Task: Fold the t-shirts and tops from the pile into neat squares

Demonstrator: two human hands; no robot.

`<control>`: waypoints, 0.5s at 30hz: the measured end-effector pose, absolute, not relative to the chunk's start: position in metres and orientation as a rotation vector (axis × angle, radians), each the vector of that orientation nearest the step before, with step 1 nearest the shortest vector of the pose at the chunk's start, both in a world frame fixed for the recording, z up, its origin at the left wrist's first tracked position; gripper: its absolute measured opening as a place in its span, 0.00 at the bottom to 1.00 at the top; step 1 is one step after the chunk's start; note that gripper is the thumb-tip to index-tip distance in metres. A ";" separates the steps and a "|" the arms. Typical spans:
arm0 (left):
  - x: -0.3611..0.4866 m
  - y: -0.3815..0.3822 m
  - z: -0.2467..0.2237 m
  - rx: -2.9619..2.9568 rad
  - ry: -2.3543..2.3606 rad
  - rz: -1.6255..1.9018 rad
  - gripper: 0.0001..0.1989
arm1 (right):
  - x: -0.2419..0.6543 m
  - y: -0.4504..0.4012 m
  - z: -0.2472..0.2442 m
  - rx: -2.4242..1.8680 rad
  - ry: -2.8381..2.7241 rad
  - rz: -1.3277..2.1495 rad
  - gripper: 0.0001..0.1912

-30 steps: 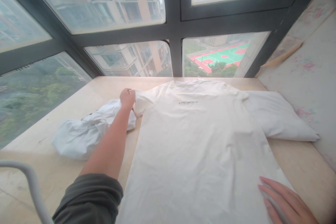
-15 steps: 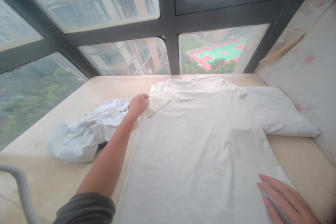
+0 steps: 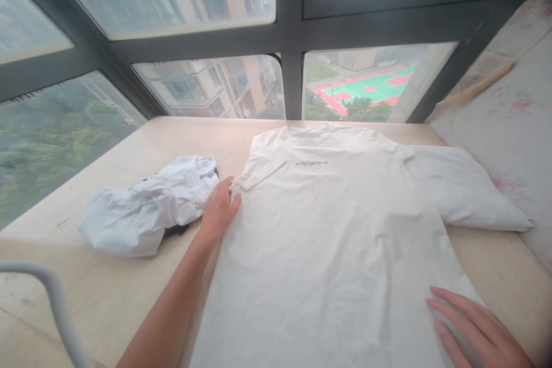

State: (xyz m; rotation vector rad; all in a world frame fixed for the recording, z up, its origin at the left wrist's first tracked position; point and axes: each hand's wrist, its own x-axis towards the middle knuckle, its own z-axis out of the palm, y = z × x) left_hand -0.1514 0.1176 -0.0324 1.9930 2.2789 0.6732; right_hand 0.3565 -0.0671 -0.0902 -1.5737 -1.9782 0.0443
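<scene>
A white T-shirt (image 3: 328,241) lies spread out front side up, its collar toward the window and small dark lettering "STAY ACTIVE" across the chest. Its left sleeve (image 3: 264,171) is folded inward over the body. At that sleeve's outer corner is my left hand (image 3: 221,207), thumb apart from the fingers, touching the shirt's left edge. My right hand (image 3: 472,322) rests flat on the lower right part of the shirt with fingers spread; its wrist runs out of the frame. The shirt's bottom hem is out of view.
Left of the shirt sits a crumpled white cloth bundle (image 3: 150,207) with dark parts beneath. A white pillow-like item (image 3: 466,187) lies under the right sleeve. A grey curved tube (image 3: 52,293) stands at lower left. Dark window frames (image 3: 293,80) border the pale ledge (image 3: 172,132).
My left hand has moved down from the upper part of the sleeve to its lower outer corner, with the thumb opening away. My right hand stays on the shirt. The view has shifted slightly.
</scene>
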 end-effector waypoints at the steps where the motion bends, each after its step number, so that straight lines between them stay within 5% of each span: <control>1: -0.152 0.107 -0.031 1.944 2.280 0.669 0.26 | 0.353 -0.062 -0.084 -1.560 -2.023 0.054 0.14; 7: -0.144 0.026 -0.016 1.487 2.091 0.615 0.31 | 0.264 0.034 -0.016 -1.430 -2.106 0.200 0.13; 15: -0.115 -0.091 -0.020 1.351 1.963 0.392 0.15 | 0.022 0.252 0.031 -1.448 -2.495 0.300 0.16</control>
